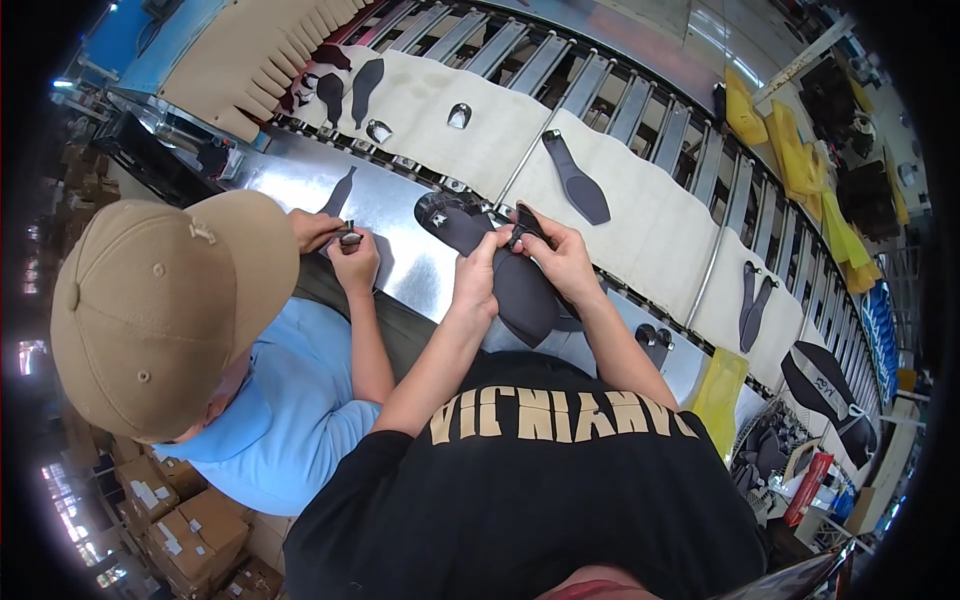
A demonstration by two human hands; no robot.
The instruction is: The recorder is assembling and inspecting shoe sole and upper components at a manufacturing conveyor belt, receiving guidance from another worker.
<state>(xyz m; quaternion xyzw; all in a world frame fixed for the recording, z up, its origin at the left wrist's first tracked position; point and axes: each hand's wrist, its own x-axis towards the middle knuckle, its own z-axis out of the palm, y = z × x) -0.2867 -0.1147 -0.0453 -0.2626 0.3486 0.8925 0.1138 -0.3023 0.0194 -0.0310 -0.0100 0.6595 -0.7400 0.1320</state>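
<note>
In front of my chest, both hands are closed on a dark grey insole (525, 298) with a narrow black part at its upper end. The fingers of my left hand (477, 272) pinch its left edge near that end. My right hand (566, 262) grips the black part, thumb and fingers close to the left fingertips. Exactly what lies between the fingertips is hidden. Just left of my hands is another dark grey sole-shaped piece (455, 226) with a shiny black end. Two small dark pieces (654, 338) lie on the metal table right of my right forearm.
A co-worker in a tan cap (165, 300) sits at my left, hands on a small dark item (348, 238). Beyond the metal table (395, 275), a roller conveyor (590, 85) carries white cloth (655, 220) with an insole (577, 182). Yellow sheet (722, 385) lies right.
</note>
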